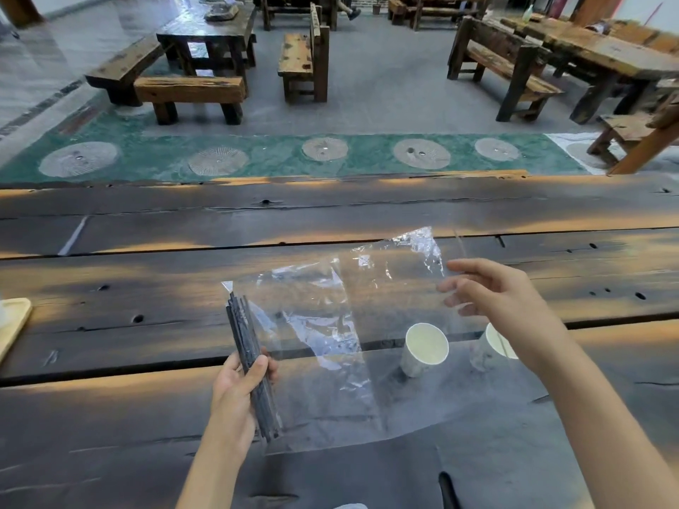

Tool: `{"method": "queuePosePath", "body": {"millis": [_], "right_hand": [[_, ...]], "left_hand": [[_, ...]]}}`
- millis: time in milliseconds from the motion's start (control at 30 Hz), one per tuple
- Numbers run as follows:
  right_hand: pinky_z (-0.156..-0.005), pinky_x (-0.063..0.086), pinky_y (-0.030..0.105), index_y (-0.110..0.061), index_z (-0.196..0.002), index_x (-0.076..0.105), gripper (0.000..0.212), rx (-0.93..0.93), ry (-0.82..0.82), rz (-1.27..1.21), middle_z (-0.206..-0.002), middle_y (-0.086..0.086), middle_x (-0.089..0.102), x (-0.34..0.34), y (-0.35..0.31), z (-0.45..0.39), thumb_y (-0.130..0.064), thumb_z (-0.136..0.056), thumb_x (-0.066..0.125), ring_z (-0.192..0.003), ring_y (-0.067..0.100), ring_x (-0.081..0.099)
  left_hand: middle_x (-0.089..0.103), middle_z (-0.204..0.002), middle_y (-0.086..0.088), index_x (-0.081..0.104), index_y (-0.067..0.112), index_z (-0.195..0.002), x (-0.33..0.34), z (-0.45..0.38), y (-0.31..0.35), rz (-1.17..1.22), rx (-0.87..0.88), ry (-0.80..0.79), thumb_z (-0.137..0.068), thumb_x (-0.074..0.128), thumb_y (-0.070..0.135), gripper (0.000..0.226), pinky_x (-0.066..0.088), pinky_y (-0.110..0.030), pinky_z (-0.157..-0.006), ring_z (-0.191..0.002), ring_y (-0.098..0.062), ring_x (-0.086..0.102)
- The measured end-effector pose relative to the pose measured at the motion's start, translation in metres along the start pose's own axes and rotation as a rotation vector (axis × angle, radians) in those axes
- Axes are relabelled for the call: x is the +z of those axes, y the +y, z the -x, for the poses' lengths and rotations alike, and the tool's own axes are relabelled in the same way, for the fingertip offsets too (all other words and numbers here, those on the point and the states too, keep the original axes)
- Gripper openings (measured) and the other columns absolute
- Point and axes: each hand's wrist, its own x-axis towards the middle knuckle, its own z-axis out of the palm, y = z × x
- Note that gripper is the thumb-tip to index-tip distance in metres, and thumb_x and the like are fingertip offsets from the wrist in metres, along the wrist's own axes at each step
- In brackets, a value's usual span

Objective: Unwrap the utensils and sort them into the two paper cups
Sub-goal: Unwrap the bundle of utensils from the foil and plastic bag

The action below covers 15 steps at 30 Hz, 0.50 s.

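Note:
My left hand grips a bundle of dark, thin utensils that stands nearly upright above the dark wooden table. A clear plastic wrap is spread out to the right of the bundle, still attached along it. My right hand holds the wrap's far right edge with its fingers loosely curled. Two white paper cups stand on the table behind the wrap: one in the middle, the other partly hidden by my right forearm.
A light wooden tray pokes in at the left edge. A dark handle-like object lies near the bottom edge. Beyond the table are a green floor strip, wooden benches and other tables.

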Motion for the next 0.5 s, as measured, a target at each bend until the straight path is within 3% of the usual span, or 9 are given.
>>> {"method": "queuePosePath", "body": {"millis": [100,233,400,500], "right_hand": [[-0.079,0.054,0.038,-0.012,-0.109,0.068,0.017,0.067,0.045,-0.011,-0.082,0.007,0.078,0.004,0.004,-0.003,-0.008,-0.094,0.060,-0.078,0.019,0.070],[-0.076,0.051,0.038,-0.006,-0.102,0.071,0.013,0.099,0.076,0.008,-0.077,0.010,0.072,0.008,0.010,-0.005,-0.008,-0.090,0.067,-0.074,0.022,0.062],[-0.074,0.047,0.040,-0.001,-0.095,0.070,0.011,0.130,0.092,-0.039,-0.076,0.012,0.066,0.010,0.019,-0.006,-0.010,-0.089,0.070,-0.072,0.023,0.055],[-0.072,0.043,0.039,0.004,-0.084,0.067,0.013,0.137,0.084,-0.069,-0.072,0.010,0.059,0.008,0.022,-0.006,-0.008,-0.087,0.072,-0.070,0.024,0.049]], "left_hand": [[0.068,-0.074,-0.005,0.062,0.007,-0.106,0.002,0.002,0.003,-0.044,0.035,-0.005,-0.055,0.087,0.037,0.065,0.056,-0.025,-0.064,-0.069,-0.016,0.063],[0.067,-0.071,-0.004,0.061,0.005,-0.108,0.005,0.004,0.003,-0.059,0.077,0.005,-0.058,0.079,0.034,0.060,0.056,-0.022,-0.061,-0.067,-0.016,0.061],[0.068,-0.072,-0.005,0.063,0.007,-0.104,0.001,0.007,0.006,-0.091,0.100,0.009,-0.050,0.092,0.047,0.074,0.058,-0.023,-0.062,-0.068,-0.016,0.065],[0.068,-0.072,-0.004,0.061,0.002,-0.108,0.000,0.008,0.005,-0.100,0.093,0.008,-0.067,0.080,0.032,0.054,0.058,-0.024,-0.065,-0.072,-0.017,0.063]]}}
